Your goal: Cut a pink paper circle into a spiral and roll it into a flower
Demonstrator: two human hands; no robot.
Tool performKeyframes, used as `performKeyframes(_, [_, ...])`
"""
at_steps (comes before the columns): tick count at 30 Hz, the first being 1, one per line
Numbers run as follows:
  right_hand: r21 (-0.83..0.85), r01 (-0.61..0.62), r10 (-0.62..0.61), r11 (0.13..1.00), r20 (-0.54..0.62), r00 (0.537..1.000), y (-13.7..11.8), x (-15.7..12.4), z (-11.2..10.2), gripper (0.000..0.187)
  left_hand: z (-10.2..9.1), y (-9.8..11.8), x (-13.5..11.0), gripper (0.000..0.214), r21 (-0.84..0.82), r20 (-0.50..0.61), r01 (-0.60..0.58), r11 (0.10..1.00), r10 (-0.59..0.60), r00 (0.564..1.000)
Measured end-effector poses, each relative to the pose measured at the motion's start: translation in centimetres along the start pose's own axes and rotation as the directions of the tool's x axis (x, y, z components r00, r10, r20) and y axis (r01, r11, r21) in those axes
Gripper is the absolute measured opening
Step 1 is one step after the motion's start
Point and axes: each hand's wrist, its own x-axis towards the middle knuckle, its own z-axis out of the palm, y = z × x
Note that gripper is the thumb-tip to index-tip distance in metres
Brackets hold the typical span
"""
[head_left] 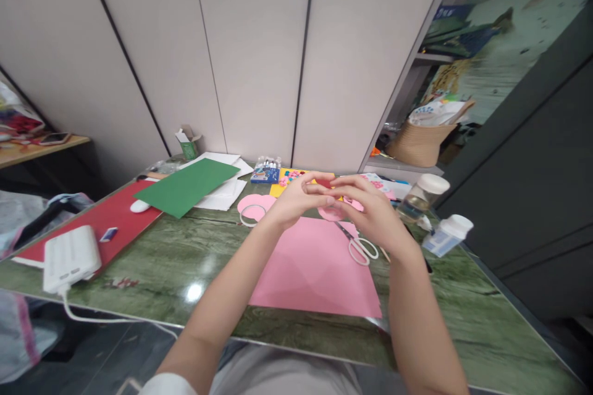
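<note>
My left hand [296,199] and my right hand [370,213] meet above the green marble table [185,259], fingertips pinched together on a small red piece [324,183] between them. A pink round paper shape [330,214] hangs just under the fingers. Below my hands lies a large pink paper sheet [315,271], with white-handled scissors [359,247] on its right edge. More pink cut-outs [257,205] and a white ring [250,215] lie to the left of my hands.
A green sheet [189,186] lies on white papers and a red sheet [102,225]. A white power bank [71,256] with cable sits at the left edge. Two white-capped bottles [424,197] [447,234] stand on the right. A marker box [266,171] and yellow sheet sit at the back.
</note>
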Motion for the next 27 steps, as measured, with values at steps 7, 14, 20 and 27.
performKeyframes(7, [-0.076,-0.022,0.006,0.997,-0.203,0.979,-0.3,0.5,1.0,0.017,1.9,-1.2,0.2,0.042,-0.289,-0.173,-0.115,0.95,0.067,0.983])
performKeyframes(14, [-0.081,-0.023,0.003,0.996,-0.238,0.971,-0.2,0.6,1.2,0.011,1.8,-1.2,0.3,0.044,-0.309,-0.214,-0.124,0.943,0.058,0.975])
performKeyframes(20, [-0.024,-0.05,0.045,0.998,-0.161,0.986,-0.6,0.3,0.3,0.016,0.7,-0.4,0.3,0.049,-0.199,-0.119,-0.054,0.979,0.03,0.992])
performKeyframes(27, [0.026,-0.007,0.007,1.0,-0.018,1.0,-0.6,0.1,0.2,0.017,-0.1,0.2,0.0,0.051,-0.091,0.028,0.044,0.995,-0.042,0.999])
